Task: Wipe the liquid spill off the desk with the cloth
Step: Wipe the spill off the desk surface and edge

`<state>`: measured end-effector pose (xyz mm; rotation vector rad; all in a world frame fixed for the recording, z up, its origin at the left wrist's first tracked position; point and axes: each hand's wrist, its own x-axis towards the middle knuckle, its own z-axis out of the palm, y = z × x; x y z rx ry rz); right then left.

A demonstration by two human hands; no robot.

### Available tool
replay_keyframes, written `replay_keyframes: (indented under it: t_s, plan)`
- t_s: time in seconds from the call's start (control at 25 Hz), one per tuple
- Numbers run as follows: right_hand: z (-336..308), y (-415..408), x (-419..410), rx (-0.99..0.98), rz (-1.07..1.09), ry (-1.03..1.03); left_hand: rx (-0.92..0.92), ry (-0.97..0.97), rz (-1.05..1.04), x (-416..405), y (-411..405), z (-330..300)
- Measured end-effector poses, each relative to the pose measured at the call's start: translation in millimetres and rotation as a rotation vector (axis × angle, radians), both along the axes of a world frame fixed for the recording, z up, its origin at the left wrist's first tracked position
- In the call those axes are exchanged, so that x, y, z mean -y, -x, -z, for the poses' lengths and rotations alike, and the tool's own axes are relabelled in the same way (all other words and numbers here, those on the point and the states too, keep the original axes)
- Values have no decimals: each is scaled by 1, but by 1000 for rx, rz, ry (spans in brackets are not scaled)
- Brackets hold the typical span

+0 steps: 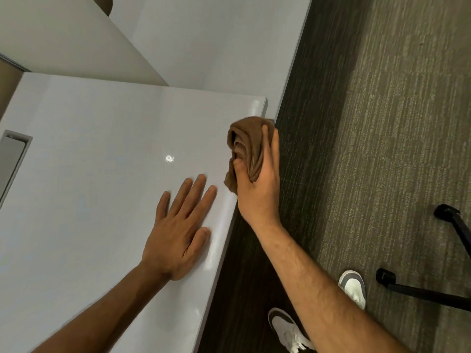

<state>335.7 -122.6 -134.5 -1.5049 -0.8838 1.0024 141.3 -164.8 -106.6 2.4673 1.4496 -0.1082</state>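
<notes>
A white glossy desk [102,154] fills the left and middle of the head view. A small bright wet-looking spot [169,158] glints on it near the right edge; I cannot tell whether it is liquid or a light reflection. My right hand [257,184] grips a bunched brown cloth [246,146] at the desk's right edge, just right of the spot. My left hand [178,230] lies flat on the desk, fingers spread, below the spot and holding nothing.
A grey cable slot [12,159] is set into the desk at far left. A white partition [204,42] rises behind the desk. Carpet [382,149] lies to the right, with my white shoes [353,289] and black chair legs [453,225].
</notes>
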Motion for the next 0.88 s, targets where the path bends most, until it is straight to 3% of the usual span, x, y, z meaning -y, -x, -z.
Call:
replay_keyframes:
  t_s: [0.2,0.36,0.6,0.88]
  plan:
    - [-3,-2,-11,50,-8,22,-10,1,0,0,4,2]
    - [-10,15,35,35,-41,37,-16,26,5,0,3,0]
    - [-18,42,103,169,-134,102,-15,39,-6,-2,-1,-5]
    - [-19,12,49,149,-148,69,-26,50,-17,-2,-6,-8]
